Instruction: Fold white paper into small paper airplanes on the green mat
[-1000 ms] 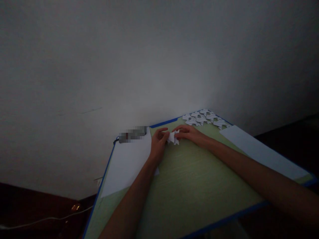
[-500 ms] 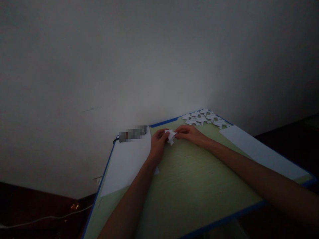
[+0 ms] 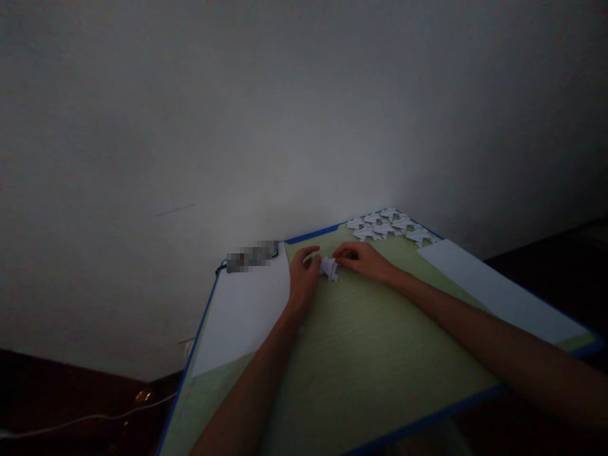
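The small folded paper is between the two hands, over the green tabletop near its far side; whether it rests there or is slightly raised, I cannot tell. The left hand has its thumb against the paper's left side and one finger lifted apart from the thumb; whether the hidden fingers clamp it from behind, I cannot tell. The right hand has thumb and forefinger close together, seemingly clamped on the upper right corner. Thin points like these probably crumple easily, so a light fingertip pinch close to each crease seems best, with the left hand steadying the body while the right works one point at a time. Pulling both ways at once could open the folds or tear a tip, so small, even pressure suits it.
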{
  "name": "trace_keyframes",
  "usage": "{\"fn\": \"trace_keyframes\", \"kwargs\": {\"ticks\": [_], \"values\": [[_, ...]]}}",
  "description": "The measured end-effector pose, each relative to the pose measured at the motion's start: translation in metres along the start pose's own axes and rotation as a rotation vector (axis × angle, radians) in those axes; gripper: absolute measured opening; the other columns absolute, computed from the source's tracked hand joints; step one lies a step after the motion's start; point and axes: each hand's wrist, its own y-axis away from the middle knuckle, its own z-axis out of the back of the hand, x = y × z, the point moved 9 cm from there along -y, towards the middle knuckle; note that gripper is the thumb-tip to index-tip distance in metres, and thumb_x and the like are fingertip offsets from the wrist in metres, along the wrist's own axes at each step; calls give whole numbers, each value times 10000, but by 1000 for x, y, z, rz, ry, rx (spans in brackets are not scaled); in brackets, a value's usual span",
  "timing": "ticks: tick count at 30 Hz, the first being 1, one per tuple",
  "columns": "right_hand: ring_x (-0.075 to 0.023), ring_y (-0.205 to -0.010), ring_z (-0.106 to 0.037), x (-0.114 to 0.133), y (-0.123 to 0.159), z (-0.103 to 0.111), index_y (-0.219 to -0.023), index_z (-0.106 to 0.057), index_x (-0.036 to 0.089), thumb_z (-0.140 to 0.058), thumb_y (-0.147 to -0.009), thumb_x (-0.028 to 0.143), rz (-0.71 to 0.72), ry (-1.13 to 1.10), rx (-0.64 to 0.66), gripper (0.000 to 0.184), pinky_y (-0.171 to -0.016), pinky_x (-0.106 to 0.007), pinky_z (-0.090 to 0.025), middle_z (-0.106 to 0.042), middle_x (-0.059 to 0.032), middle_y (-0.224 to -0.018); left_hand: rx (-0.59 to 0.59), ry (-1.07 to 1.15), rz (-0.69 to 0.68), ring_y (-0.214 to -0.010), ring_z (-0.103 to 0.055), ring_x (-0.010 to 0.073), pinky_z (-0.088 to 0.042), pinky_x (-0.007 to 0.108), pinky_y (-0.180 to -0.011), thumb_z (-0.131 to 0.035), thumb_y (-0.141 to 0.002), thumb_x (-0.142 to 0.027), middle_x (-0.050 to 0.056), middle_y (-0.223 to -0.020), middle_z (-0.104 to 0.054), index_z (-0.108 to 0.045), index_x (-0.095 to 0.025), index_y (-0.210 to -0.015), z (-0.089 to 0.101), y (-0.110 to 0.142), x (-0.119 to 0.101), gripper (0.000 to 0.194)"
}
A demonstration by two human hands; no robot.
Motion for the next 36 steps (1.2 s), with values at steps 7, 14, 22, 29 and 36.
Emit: {"fn": "trace_keyframes", "kwargs": {"ticks": [7, 14, 22, 29, 36], "values": [[-175, -779, -653, 28, 7, 8, -1077, -774, 162, -601, -881, 137, 184, 411, -63, 263, -765, -303, -489, -722, -88, -935, -94, -16, -25, -966, -670, 228, -519, 379, -893, -612, -813, -157, 75, -967, -737, -734, -191, -871, 13, -2, -2, 139], [-223, -824, -693, 47, 17, -6, -1115, -815, 242, -625, -880, 188, 248, 622, 148, 308, -731, -306, -429, -807, -77, -959, -124, -21, -23, -843, -651, 191, -502, 320, -775, -584, -810, -173, 47, -868, -719, -716, -193, -833, 15, -5, 6, 135], [-228, -773, -692, 55, 20, -6, -1193, -796, 243, -591, -901, 202, 267, 755, 202, 359, -653, -300, -361, -808, -87, -911, -173, 62, -40, -767, -644, 170, -526, 301, -704, -584, -803, -211, 38, -858, -690, -682, -190, -832, 19, -2, 0, 104], [-209, -752, -690, 51, 21, -6, -1185, -797, 289, -596, -891, 192, 265, 722, 221, 369, -651, -286, -357, -812, -71, -897, -188, 38, -12, -626, -590, 130, -480, 264, -589, -555, -789, -202, 31, -842, -674, -666, -184, -830, 20, -1, 0, 119], [-195, -668, -659, 45, 21, -6, -1198, -791, 306, -590, -886, 206, 212, 751, 302, 385, -607, -296, -322, -799, -52, -793, -171, -1, 30, -630, -590, 138, -463, 258, -570, -557, -791, -184, 25, -802, -669, -679, -191, -830, 19, -3, 7, 128]]}}
